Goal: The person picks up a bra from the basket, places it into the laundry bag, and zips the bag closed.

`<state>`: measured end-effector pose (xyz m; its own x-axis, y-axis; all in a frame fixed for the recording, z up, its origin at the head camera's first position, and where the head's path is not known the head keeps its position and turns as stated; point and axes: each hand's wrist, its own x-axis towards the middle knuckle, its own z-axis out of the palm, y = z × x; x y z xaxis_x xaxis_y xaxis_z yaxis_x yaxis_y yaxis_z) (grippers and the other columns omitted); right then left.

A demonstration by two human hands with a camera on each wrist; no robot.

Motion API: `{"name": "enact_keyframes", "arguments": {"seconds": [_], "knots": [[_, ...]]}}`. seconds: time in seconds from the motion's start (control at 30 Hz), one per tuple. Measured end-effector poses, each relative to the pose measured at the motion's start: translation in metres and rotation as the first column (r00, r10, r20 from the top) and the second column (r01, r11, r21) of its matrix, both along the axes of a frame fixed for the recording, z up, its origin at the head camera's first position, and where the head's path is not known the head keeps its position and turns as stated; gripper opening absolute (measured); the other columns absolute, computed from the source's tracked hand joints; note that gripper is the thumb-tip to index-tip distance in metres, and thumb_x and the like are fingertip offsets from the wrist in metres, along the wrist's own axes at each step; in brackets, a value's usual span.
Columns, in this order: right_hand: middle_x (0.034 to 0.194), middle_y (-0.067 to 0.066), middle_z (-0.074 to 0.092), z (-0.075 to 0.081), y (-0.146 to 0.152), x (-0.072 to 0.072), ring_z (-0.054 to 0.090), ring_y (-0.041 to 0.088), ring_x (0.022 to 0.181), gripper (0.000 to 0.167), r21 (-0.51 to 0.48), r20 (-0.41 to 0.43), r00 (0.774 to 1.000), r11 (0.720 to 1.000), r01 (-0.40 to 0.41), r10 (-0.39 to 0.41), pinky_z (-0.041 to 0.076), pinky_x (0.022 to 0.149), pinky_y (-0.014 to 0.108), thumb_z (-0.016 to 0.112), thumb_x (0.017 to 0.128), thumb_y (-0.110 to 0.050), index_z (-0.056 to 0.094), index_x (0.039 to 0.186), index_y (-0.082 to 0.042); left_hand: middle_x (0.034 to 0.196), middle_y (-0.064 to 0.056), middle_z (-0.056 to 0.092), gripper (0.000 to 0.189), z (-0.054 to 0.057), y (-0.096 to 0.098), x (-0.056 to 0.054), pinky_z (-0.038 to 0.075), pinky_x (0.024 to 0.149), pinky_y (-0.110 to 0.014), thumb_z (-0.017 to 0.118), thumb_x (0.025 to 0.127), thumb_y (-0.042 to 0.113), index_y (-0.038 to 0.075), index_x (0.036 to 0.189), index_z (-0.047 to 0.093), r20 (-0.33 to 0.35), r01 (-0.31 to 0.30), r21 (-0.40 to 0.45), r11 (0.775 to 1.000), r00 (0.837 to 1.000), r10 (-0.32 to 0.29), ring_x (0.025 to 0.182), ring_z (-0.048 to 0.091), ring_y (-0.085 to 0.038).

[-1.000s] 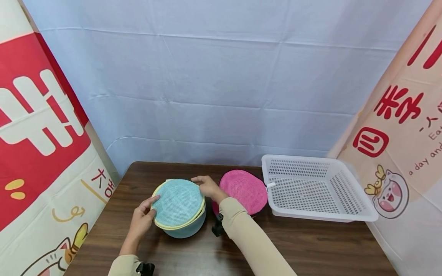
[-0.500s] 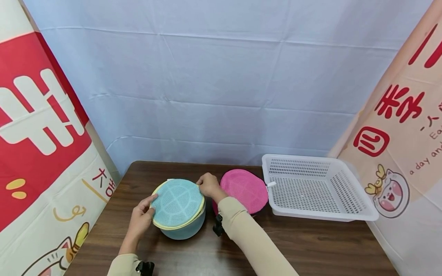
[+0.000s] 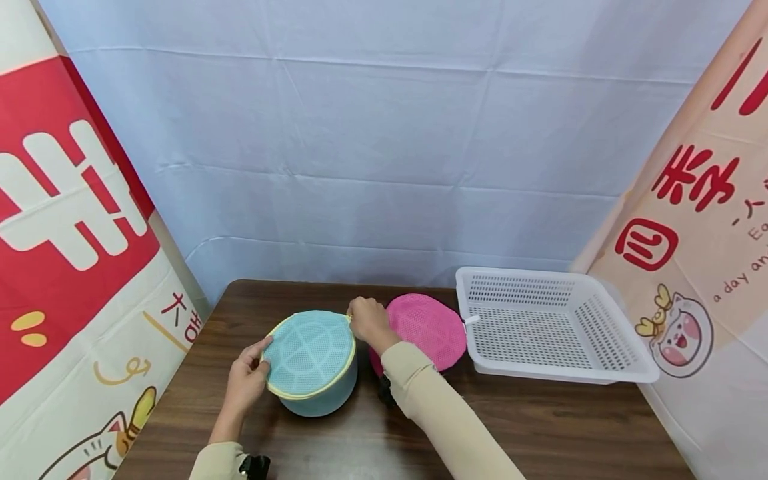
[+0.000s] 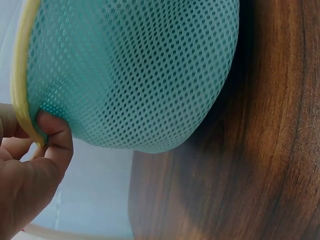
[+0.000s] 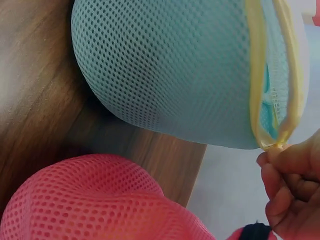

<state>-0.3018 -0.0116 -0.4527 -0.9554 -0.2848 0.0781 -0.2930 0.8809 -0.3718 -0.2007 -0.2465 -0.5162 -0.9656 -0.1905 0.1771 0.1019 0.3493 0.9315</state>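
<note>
A round blue mesh laundry bag (image 3: 309, 353) with yellow trim stands on the table. My left hand (image 3: 247, 373) pinches its yellow rim on the left side, thumb on top; in the left wrist view a finger presses into the mesh (image 4: 135, 75) below the trim. At the far right of the rim, my right hand (image 3: 371, 323) pinches the yellow trim at its corner. The right wrist view shows a gap between the two yellow edges (image 5: 257, 75), with a zipper inside. A pink mesh bag (image 3: 427, 331) lies beside my right hand, partly hidden by the forearm.
A white perforated plastic basket (image 3: 552, 327) stands at the right of the brown wooden table (image 3: 336, 447), next to the pink bag. A pale curtain (image 3: 372, 147) hangs behind, and printed cloths flank both sides.
My right hand has moved slightly right along the rim, from extended fingers to a pinch on the trim. The blue bag's top has shifted a little; my left hand keeps its hold.
</note>
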Motion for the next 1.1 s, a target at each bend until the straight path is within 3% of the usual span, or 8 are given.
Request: {"name": "enact_keyframes", "arguments": {"seconds": [0.23, 0.4, 0.5, 0.7, 0.87, 1.1], "knots": [[0.058, -0.003, 0.049, -0.002, -0.001, 0.002, 0.039, 0.009, 0.054, 0.021, -0.018, -0.059, 0.998, 1.000, -0.020, 0.019, 0.035, 0.045, 0.024, 0.057, 0.088, -0.009, 0.062, 0.067, -0.012, 0.120, -0.019, 0.050, 0.042, 0.005, -0.001, 0.001, 0.039, 0.069, -0.020, 0.051, 0.086, -0.006, -0.002, 0.128, 0.054, 0.084, -0.001, -0.071, 0.997, 0.996, 0.007, 0.091, 0.048, -0.024], [0.064, -0.004, 0.051, -0.007, 0.000, 0.001, 0.041, 0.009, 0.055, 0.019, -0.050, -0.072, 0.997, 0.999, -0.015, 0.011, 0.035, 0.047, 0.024, 0.056, 0.089, -0.009, 0.064, 0.072, -0.013, 0.115, -0.018, 0.051, 0.042, 0.009, -0.001, 0.002, 0.042, 0.059, -0.026, 0.052, 0.086, -0.003, 0.000, 0.128, 0.055, 0.115, -0.001, -0.127, 0.992, 0.993, 0.015, 0.078, 0.049, -0.023], [0.069, -0.004, 0.056, -0.010, 0.001, 0.000, 0.044, 0.009, 0.058, 0.017, -0.071, -0.071, 0.997, 0.997, -0.014, 0.009, 0.037, 0.050, 0.024, 0.056, 0.088, -0.009, 0.067, 0.075, -0.013, 0.118, -0.021, 0.049, 0.042, 0.013, -0.001, 0.002, 0.044, 0.065, -0.030, 0.052, 0.085, -0.002, -0.001, 0.127, 0.054, 0.110, -0.006, -0.188, 0.982, 0.994, 0.027, 0.083, 0.052, -0.026], [0.081, -0.003, 0.064, -0.013, 0.002, 0.000, 0.057, 0.013, 0.071, 0.014, -0.101, -0.108, 0.994, 0.995, -0.028, 0.017, 0.046, 0.060, 0.028, 0.058, 0.088, -0.010, 0.071, 0.082, -0.014, 0.123, -0.028, 0.045, 0.041, 0.031, 0.002, -0.009, 0.041, 0.081, -0.048, 0.053, 0.084, 0.001, -0.004, 0.125, 0.055, 0.048, -0.022, -0.348, 0.937, 0.998, 0.042, 0.098, 0.051, -0.036], [0.086, -0.001, 0.066, -0.015, 0.002, 0.001, 0.061, 0.016, 0.079, 0.012, -0.124, -0.113, 0.993, 0.992, -0.036, 0.022, 0.048, 0.065, 0.029, 0.060, 0.088, -0.012, 0.072, 0.087, -0.013, 0.124, -0.029, 0.045, 0.039, 0.046, 0.012, -0.023, 0.041, 0.081, -0.052, 0.054, 0.086, 0.003, -0.005, 0.125, 0.055, 0.039, 0.044, -0.400, 0.916, 0.999, -0.031, 0.102, 0.050, -0.041], [0.086, 0.000, 0.066, -0.017, 0.003, 0.000, 0.061, 0.017, 0.080, 0.011, -0.133, -0.149, 0.988, 0.990, -0.055, 0.035, 0.048, 0.066, 0.030, 0.062, 0.087, -0.011, 0.072, 0.086, -0.013, 0.124, -0.029, 0.047, 0.037, 0.056, 0.025, -0.038, 0.037, 0.085, -0.058, 0.056, 0.087, 0.005, -0.003, 0.123, 0.056, 0.070, 0.099, -0.509, 0.855, 0.995, -0.073, 0.112, 0.043, -0.047]]}}
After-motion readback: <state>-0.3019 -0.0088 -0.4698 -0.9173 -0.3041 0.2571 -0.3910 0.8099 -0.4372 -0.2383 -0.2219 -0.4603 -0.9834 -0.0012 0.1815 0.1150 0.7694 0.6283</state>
